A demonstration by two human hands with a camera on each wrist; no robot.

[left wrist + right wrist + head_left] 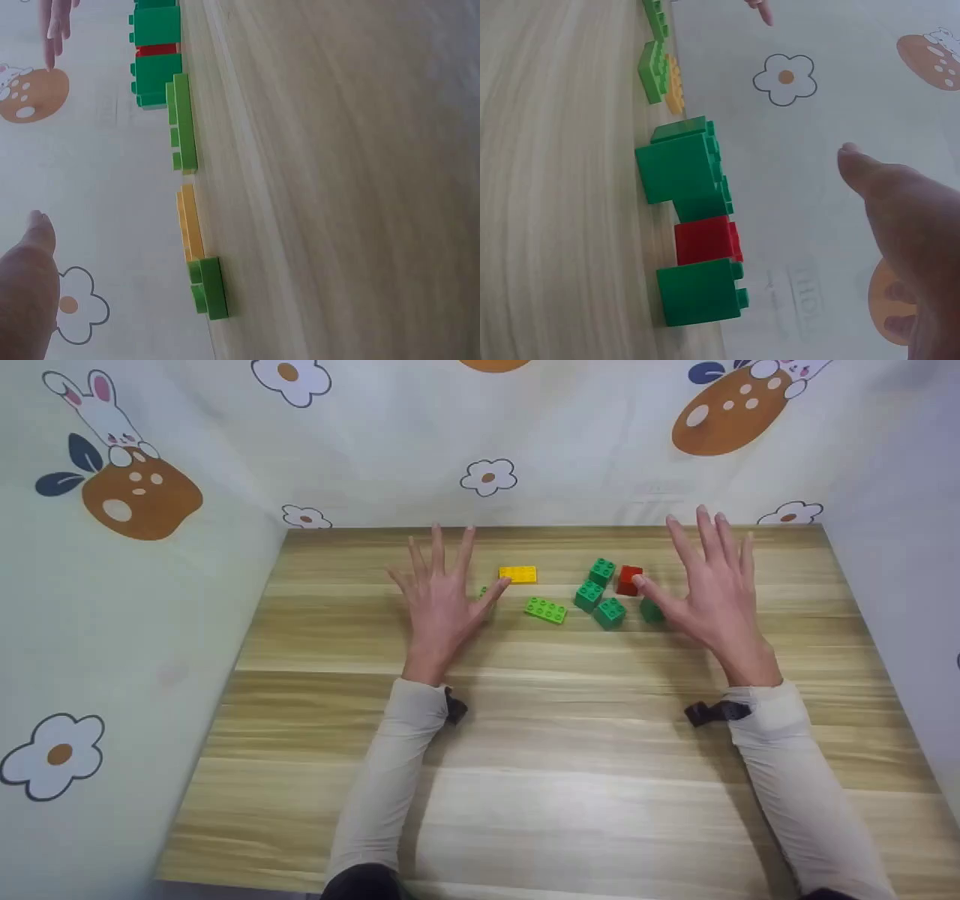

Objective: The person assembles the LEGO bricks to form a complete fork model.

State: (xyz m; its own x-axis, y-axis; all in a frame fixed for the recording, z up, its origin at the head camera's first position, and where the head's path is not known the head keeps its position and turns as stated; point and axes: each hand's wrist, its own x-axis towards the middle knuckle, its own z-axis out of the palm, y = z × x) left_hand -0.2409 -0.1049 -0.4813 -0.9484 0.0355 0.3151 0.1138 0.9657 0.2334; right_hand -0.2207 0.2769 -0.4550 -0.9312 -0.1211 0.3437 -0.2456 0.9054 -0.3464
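Observation:
My left hand (440,604) hovers over the table's far left part with its fingers spread, holding nothing. Beneath its thumb a light green brick (484,593) is partly hidden. Just right of that thumb lie a flat yellow brick (517,575) and a flat light green brick (546,610). Fingers spread and holding nothing, my right hand (716,596) is above the table on the right. Its thumb overlaps a red brick (628,580) and a dark green brick (652,610) in the head view. Several dark green bricks (589,595) stand left of the red one.
The wood-grain table (562,780) meets a printed cloth wall (390,450) at its far edge, behind the bricks. More cloth hangs along the left and right sides. Dark wrist cameras (455,706) sit at both cuffs.

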